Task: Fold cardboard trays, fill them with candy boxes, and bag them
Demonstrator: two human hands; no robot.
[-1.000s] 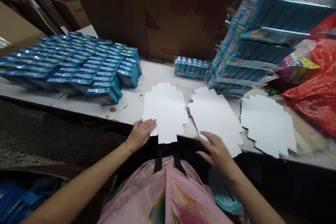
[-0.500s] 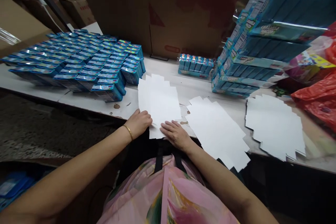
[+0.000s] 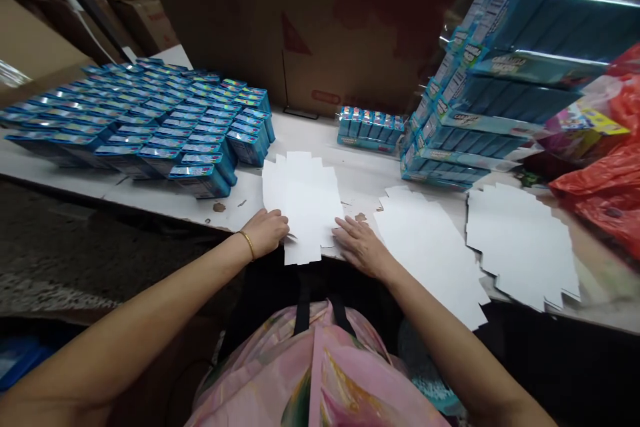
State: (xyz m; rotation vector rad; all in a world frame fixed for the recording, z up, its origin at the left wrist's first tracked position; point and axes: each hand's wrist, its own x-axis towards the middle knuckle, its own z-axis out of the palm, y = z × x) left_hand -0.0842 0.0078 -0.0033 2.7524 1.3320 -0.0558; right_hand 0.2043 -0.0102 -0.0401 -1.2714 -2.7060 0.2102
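Observation:
A flat white die-cut card sheet (image 3: 306, 197) with stepped edges lies in front of me at the table's near side. My left hand (image 3: 267, 228) is closed on its lower left edge, fingers curled, and a small flap there stands slightly raised. At the sheet's lower right edge rests my right hand (image 3: 357, 245), palm down with the fingers stretched out. Just beyond it is a second white card sheet (image 3: 430, 247), partly covered by my right forearm. Whether either is a single sheet or a stack, I cannot tell.
Many upright blue boxes (image 3: 200, 177) fill the table's left. A small tray of blue packs (image 3: 370, 128) sits at the back, beside a tall stack of wrapped blue packs (image 3: 500, 87). Farther right lie another white card stack (image 3: 520, 240) and a red plastic bag (image 3: 600, 180).
My right hand has slid right, off the middle of the near sheet to its right edge. The second sheet has shifted a little to the right. My left hand keeps its place.

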